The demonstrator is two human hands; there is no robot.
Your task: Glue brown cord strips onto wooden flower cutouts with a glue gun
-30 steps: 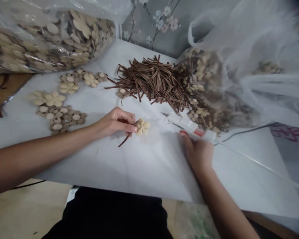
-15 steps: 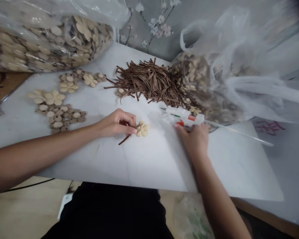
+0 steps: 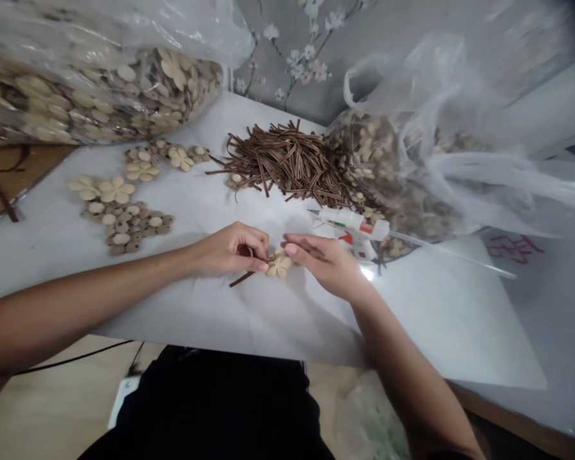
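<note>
My left hand is pinched at the left edge of a cream flower piece, with a brown strip sticking out below its fingers. From the right, my right hand reaches the flower's right side, its thumb at a petal and its fingers stretched out; whether it grips the petal is hard to see. Behind that hand a white and orange glue gun lies on the table, a clear glue stick running out of its back.
A heap of brown strips lies at the back centre. Flower and disc pieces are at the left. Full plastic bags stand at back left and back right. A black cable hangs below the white table.
My right hand has left the glue gun and moved left to the flower. The gun now rests on the table. My left hand still pinches the flower and strip.
</note>
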